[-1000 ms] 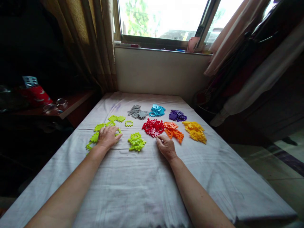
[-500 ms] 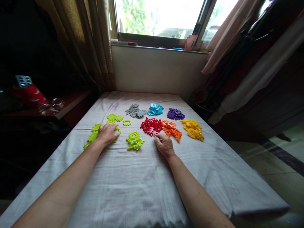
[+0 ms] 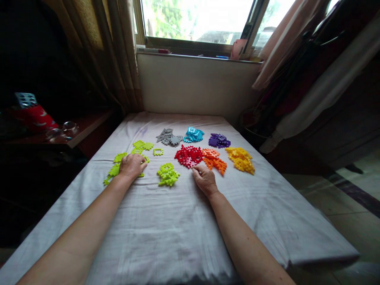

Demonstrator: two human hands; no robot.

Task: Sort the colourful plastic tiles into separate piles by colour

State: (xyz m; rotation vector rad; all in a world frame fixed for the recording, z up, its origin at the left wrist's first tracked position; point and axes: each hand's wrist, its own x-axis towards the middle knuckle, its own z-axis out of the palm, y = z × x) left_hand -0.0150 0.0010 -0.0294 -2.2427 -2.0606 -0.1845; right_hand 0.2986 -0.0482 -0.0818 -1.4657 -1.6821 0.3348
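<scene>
My left hand (image 3: 130,166) lies over a spread of lime-green interlocking plastic pieces (image 3: 114,171) on the left, its fingers curled down onto them. The palm hides part of these pieces, and a lime-green one peeks out past the fingertips. Beside it is a small square lime-green frame piece (image 3: 158,152), with a separate lime-green heap (image 3: 168,175) between my two hands. My right hand (image 3: 205,181) rests on the cloth with its fingers closed, just in front of the red pile (image 3: 189,156). No piece shows in it.
Grey (image 3: 170,137), light-blue (image 3: 193,134) and purple piles (image 3: 219,140) line the back. Orange (image 3: 214,161) and yellow piles (image 3: 240,160) lie to the right. A pale cloth (image 3: 160,229) covers the table. Glasses (image 3: 62,131) sit on a side cabinet at left.
My left hand has drawn its fingers in slightly over the lime-green pieces. My right hand stays by the red pile. The view has shifted a little.
</scene>
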